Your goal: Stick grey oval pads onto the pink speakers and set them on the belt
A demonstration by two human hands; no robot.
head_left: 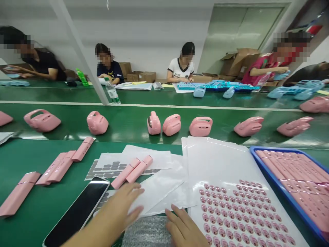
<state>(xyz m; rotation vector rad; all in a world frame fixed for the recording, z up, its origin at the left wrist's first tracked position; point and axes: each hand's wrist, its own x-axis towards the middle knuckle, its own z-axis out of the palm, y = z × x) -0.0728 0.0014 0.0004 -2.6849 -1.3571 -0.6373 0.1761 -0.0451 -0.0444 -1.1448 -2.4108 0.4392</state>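
Though nearest to a pair of slim pink plastic bars [132,172], no grip on them: at about 7 o'clock, a left hand [117,209] lying over loose white sheets [156,185], fingers spread and empty, fingertips just short of the bars. At about 6 o'clock, a right hand [183,228] at the edge of a sticker sheet [239,212] printed with rows of round pink labels, fingers slightly apart and holding nothing, just beside a patch of bubble wrap [146,233]. The two bars side by side at the centre, tilted on the white sheets, close to a grey sticker sheet [108,169]. By appearance, light, stiff, smooth moulded plastic, perhaps a little slippery, best taken by the long sides between thumb and fingertips.

At 9 o'clock, more pink bars [58,168] scattered across the green surface [31,219]; at 8 o'clock, a smartphone [77,211] lying face up. At 3 o'clock, a blue tray [279,185] packed with rows of pink bars. At 12 o'clock, a green conveyor belt [123,127] carrying a line of pink handled casings [200,126]. Beyond the belt, seated co-workers [181,67] among pale blue casings [218,85] and cardboard boxes [240,61].
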